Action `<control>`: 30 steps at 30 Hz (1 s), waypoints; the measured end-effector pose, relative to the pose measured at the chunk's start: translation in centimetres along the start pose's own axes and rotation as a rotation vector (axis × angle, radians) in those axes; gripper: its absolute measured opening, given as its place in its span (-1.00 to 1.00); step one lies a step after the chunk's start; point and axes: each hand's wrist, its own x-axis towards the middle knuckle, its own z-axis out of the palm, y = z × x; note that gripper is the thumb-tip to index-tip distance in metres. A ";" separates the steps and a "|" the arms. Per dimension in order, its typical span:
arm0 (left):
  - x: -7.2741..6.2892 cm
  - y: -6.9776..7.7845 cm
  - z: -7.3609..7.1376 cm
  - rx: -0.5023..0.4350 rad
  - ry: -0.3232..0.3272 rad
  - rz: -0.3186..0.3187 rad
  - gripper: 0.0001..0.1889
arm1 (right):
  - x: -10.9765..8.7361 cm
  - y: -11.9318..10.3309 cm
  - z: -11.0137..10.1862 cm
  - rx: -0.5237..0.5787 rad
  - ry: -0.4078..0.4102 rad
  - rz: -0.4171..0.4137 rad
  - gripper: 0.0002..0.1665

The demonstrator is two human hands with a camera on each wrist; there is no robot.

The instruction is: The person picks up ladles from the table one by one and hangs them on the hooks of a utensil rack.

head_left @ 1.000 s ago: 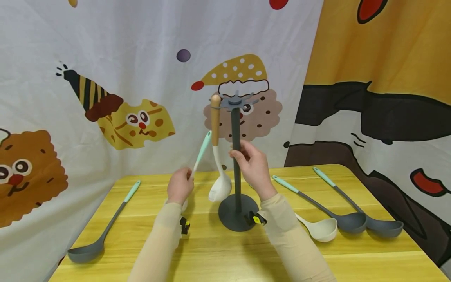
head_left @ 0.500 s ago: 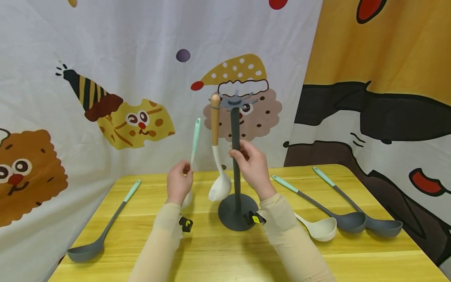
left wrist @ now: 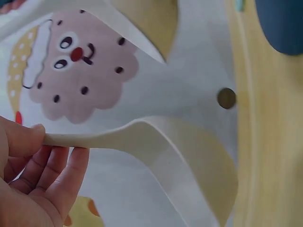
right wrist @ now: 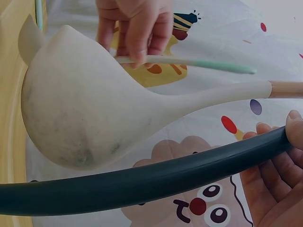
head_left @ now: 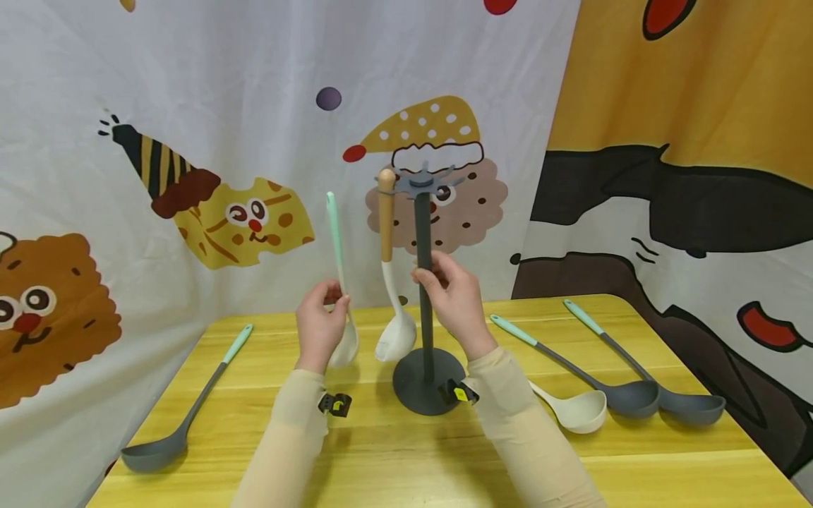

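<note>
My left hand pinches the white stem of a ladle with a mint-green handle. This ladle stands nearly upright, its cream bowl hanging down at the left of the rack. My right hand grips the dark grey post of the utensil rack, thumb on one side and fingers behind. From a hook of the rack's top hangs a white ladle with a wooden handle. Its bowl shows smudges in the right wrist view. The round rack base rests on the table.
A grey ladle with a mint handle lies on the table at the left. On the right lie a cream ladle and two grey ladles with mint handles, one beside another. A printed curtain hangs behind.
The left hand has turned its ladle from leaning right to nearly upright, the handle end swinging up and left and the bowl coming into view. The right hand stays on the post.
</note>
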 end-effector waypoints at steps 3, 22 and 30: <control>0.0 0.7 -0.3 -0.027 0.023 0.035 -0.86 | 0.1 0.0 -0.1 -0.011 -0.006 -0.002 -0.81; -1.4 4.0 -2.3 -0.092 0.007 0.176 -0.85 | 0.0 0.0 -0.1 -0.034 -0.007 -0.002 -0.82; -2.3 4.9 -2.9 -0.074 -0.009 0.269 -0.84 | 0.0 -0.1 -0.1 -0.025 -0.011 0.000 -0.81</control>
